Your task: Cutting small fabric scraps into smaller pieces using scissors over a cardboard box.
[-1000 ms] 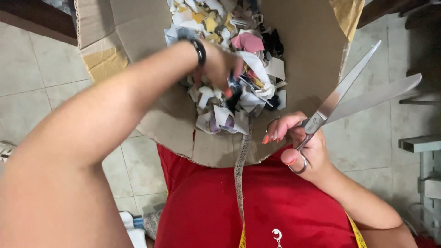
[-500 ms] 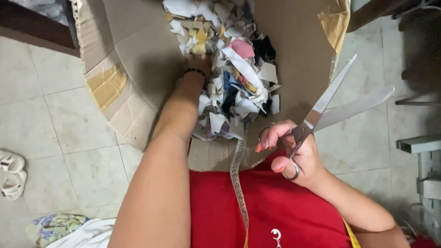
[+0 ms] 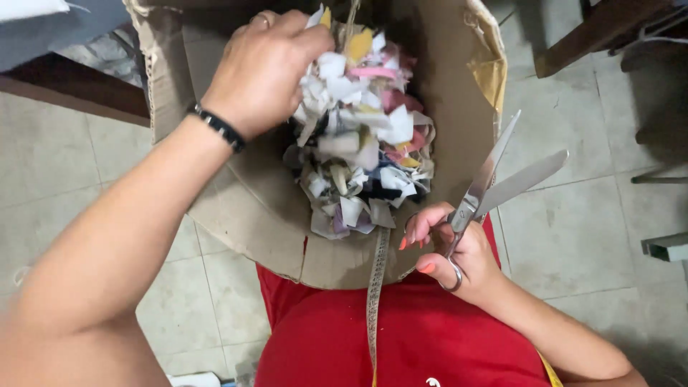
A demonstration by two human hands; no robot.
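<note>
- The left hand (image 3: 261,72) reaches into an open brown cardboard box (image 3: 244,208) and its fingers are curled on the top of a heap of small fabric scraps (image 3: 362,143), white, pink, yellow and dark blue; it grips some of the scraps at the upper left of the heap
- On the left wrist sits a thin black bracelet (image 3: 218,127), and one finger carries a ring (image 3: 265,21)
- The heap of scraps lies in the middle of the box, from the far wall down to near the front edge, which is close to the body of the person
- The right hand (image 3: 459,254) holds a pair of long silver metal scissors (image 3: 494,183); the fingers go through the handle loops, and the two blades stand apart in a narrow V that points up and to the right, over the right rim of the box and the floor
- The nails of the right hand are painted orange-red
- A pale measuring tape (image 3: 374,287) hangs down from the front edge of the box over the red shirt (image 3: 401,337) of the person
- Under everything is a floor of grey tiles (image 3: 573,236); a dark wooden furniture edge (image 3: 72,97) shows at the upper left, just beside the box flap
- The box rests against the lap; I cannot tell what supports it from below
</note>
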